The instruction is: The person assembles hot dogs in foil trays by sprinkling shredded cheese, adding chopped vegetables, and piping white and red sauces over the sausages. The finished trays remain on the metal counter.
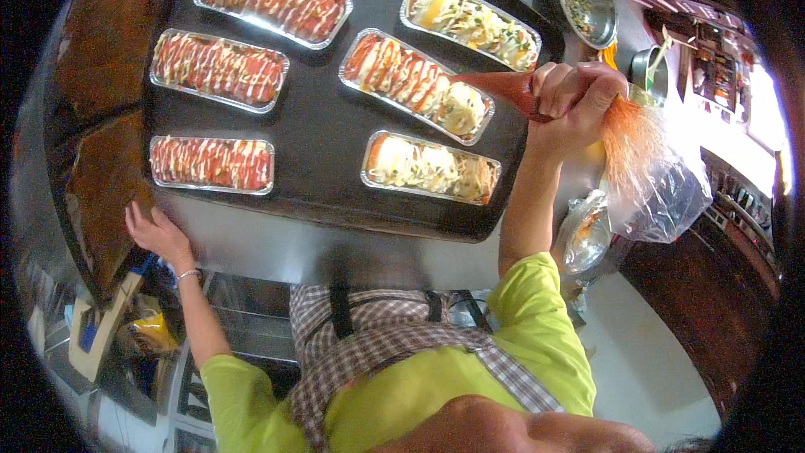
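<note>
My right hand [580,105] is closed around a clear plastic piping bag [507,91] of red sauce, its loose top hanging over my wrist side. The bag's tip points left over the middle foil loaf tray [418,85] in the right column. Red streaks cover that tray's left part, while its right end shows pale topping with green bits. Near the front left edge of the dark baking tray [314,176], my left hand [159,233] is held with fingers apart, holding nothing.
At left, foil trays [214,164] carry red and white stripes. Two more on the right, a far foil tray [471,23] and a near foil tray [432,168], have pale topping. A steel bowl [583,0] with chopped filling stands far right. A crumpled foil-like container [584,231] lies near my right elbow.
</note>
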The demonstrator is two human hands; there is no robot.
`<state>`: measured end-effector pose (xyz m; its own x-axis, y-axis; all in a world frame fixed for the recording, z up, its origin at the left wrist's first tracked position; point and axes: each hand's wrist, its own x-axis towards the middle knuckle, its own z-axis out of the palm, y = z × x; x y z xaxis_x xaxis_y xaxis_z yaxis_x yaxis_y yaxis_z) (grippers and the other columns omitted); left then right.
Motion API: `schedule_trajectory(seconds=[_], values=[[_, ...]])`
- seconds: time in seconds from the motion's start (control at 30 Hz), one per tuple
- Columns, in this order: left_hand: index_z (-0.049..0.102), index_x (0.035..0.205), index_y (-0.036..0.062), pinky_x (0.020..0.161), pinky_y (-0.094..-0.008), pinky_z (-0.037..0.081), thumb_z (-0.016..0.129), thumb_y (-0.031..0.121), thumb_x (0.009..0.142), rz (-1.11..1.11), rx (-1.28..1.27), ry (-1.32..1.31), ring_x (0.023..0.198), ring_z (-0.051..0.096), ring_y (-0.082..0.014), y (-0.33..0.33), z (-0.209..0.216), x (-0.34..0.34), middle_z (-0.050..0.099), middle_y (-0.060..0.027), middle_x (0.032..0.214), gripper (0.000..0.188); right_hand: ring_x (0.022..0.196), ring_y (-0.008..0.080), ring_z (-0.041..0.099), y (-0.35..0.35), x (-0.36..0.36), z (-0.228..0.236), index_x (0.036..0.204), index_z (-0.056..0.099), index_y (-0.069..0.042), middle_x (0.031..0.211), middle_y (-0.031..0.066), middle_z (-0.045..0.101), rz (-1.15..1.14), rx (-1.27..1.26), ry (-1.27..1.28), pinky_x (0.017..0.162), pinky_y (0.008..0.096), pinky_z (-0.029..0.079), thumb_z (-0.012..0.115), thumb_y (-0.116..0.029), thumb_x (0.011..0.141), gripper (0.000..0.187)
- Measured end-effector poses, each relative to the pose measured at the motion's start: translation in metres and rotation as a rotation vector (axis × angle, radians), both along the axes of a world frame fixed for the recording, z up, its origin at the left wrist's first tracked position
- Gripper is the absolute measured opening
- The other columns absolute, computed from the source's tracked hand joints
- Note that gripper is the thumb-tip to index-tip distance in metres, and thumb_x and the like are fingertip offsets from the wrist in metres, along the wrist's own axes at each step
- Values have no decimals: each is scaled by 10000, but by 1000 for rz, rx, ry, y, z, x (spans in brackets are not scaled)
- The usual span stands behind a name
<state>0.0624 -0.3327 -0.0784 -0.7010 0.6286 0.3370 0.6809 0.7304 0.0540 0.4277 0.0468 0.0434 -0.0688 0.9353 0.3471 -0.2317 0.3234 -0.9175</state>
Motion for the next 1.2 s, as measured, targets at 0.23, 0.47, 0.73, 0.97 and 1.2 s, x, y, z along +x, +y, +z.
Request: schedule_trajectory(seconds=[0.23, 0.47, 0.73, 0.97, 1.2], values=[[421, 1268, 43, 995, -460, 243, 396, 347, 922, 34, 12, -19, 1215, 325, -303, 0, 1, 2, 350, -138, 1327, 461, 314, 105, 271, -28, 5, -6, 833, 464, -87, 404, -12, 290, 121, 41, -39, 367, 270, 291, 383, -355, 945, 301], [417, 1270, 56, 994, -469, 247, 367, 379, 930, 34, 12, 21, 1223, 324, -307, -2, -1, 3, 352, -135, 1331, 471, 307, 100, 260, -24, 17, -2, 834, 471, -85, 402, -9, 280, 114, 1, -5, 357, 263, 287, 394, -347, 942, 294], [419, 1269, 60, 1003, -462, 239, 353, 393, 933, 23, 28, 25, 1222, 323, -302, -2, -3, 1, 351, -132, 1330, 477, 300, 89, 251, -5, 26, -5, 834, 484, -82, 409, -18, 279, 12, 52, -19, 342, 252, 291, 384, -328, 950, 290], [426, 1263, 56, 998, -458, 250, 346, 394, 935, 41, 4, 40, 1221, 330, -299, -2, -2, 3, 354, -138, 1328, 478, 312, 88, 273, -24, 32, -6, 836, 492, -79, 420, -13, 282, 81, 56, -4, 342, 252, 278, 382, -350, 947, 313], [430, 1260, 55, 988, -459, 260, 355, 391, 933, 42, 15, 52, 1220, 333, -296, -1, -2, 3, 371, -140, 1319, 474, 298, 85, 268, -27, 43, -3, 838, 503, -69, 390, -14, 286, 76, -9, 72, 358, 228, 284, 366, -359, 949, 340]])
